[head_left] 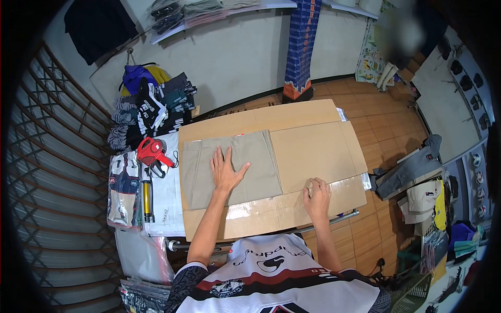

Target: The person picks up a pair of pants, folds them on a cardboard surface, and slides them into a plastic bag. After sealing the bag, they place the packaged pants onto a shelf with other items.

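Note:
A folded beige cloth garment (250,180), its exact kind hard to tell, lies flat on a cardboard sheet (313,148). Pressed on its middle is my left hand (225,172), open with the fingers spread. My right hand (317,198) rests on the cardboard near its front edge, to the right of the garment. Its fingers are loosely bent and apart, and I see nothing in them.
Left of the cardboard lie a red tape dispenser (153,151), a yellow and black hand pump (147,201) and a bagged jersey (123,182). Stacked clothes (156,107) stand behind. A folding metal gate (62,172) runs along the left. Grey trousers (409,169) hang at right.

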Motion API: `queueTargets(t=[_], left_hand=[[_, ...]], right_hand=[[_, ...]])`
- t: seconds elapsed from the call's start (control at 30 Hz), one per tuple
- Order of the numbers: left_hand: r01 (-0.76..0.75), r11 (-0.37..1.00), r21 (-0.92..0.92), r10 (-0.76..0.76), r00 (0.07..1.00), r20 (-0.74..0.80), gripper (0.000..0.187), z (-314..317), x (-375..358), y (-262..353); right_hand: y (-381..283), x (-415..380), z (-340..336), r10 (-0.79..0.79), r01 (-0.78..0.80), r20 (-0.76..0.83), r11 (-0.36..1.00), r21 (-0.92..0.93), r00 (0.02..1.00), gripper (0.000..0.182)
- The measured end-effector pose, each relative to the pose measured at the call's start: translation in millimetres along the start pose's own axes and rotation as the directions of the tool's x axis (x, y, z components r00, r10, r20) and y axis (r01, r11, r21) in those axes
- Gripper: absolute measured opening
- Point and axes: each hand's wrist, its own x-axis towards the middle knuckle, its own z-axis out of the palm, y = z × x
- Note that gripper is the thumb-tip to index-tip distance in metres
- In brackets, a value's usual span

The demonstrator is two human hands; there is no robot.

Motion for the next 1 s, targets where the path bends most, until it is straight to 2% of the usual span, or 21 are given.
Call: queueTargets(t=[0.07,0.17,0.27,0.37,0.4,0.5,0.57,0.63,0.73,0.77,0.8,0.93,1.0], left_hand=[[0.002,1.0,-0.02,-0.003,1.0,-0.015,0.099,-0.6,-0.8,-0.2],[-0.004,0.995,-0.103,-0.004,0.997,-0.077,0.085,-0.7,-1.9,-5.8],[-0.011,0.873,-0.487,-0.083,0.982,-0.172,0.06,-14.1,-13.6,-8.0],[-0.001,0.821,-0.571,-0.183,0.947,-0.264,0.042,-44.1,-52.6,-9.7],[-0.015,0.832,-0.555,-0.215,0.913,-0.346,0.032,-54.2,-69.8,-10.9],[0.086,0.8,-0.594,-0.425,0.78,-0.46,0.023,-74.7,-126.0,-33.9],[0.164,0.774,-0.612,-0.572,0.596,-0.563,0.016,-80.7,-161.6,-61.5],[0.323,0.789,-0.523,-0.614,0.459,-0.642,0.014,-90.7,-200.1,-93.0],[0.529,0.665,-0.526,-0.713,0.243,-0.657,0.017,-90.5,-250.0,-141.4],[0.576,0.682,-0.451,-0.65,0.194,-0.735,0.02,-85.6,-264.6,-158.7],[0.627,0.641,-0.443,-0.65,0.137,-0.747,0.023,-85.3,-275.9,-170.9],[0.786,0.46,-0.413,-0.667,0.0,-0.745,0.032,-87.6,-301.5,-206.7],[0.829,0.386,-0.405,-0.695,-0.028,-0.719,0.035,-89.1,-306.2,-217.1]], right_hand=[[-7.0,3.8,1.0,0.024,-0.024,0.023,0.999,-0.025,0.999,0.041],[-16.2,8.4,4.8,0.048,-0.046,0.043,0.998,-0.038,0.998,0.043],[-17.2,14.6,10.6,0.055,-0.054,0.068,0.998,-0.028,0.996,0.045],[-17.7,26.0,17.5,0.028,-0.023,0.08,0.997,-0.067,0.996,0.046],[-17.2,29.9,21.3,0.018,-0.011,0.085,0.996,-0.086,0.996,0.046],[-12.7,44.7,31.6,-0.019,0.033,0.096,0.989,-0.146,0.995,0.047],[-17.6,55.4,37.8,-0.031,0.053,0.12,0.982,-0.179,0.992,0.048],[-31.3,67.0,32.6,-0.028,0.064,0.169,0.975,-0.213,0.985,0.049],[-43.1,81.5,34.8,0.02,0.052,0.228,0.952,-0.302,0.973,0.049],[-46.6,85.4,34.1,0.044,0.04,0.24,0.942,-0.334,0.97,0.048],[-46.3,89.3,35.7,0.021,0.069,0.247,0.934,-0.35,0.969,0.048],[-47.6,95.2,38.8,-0.009,0.108,0.254,0.919,-0.379,0.967,0.047],[-44.7,95.7,38.7,-0.028,0.126,0.252,0.915,-0.383,0.967,0.045]])
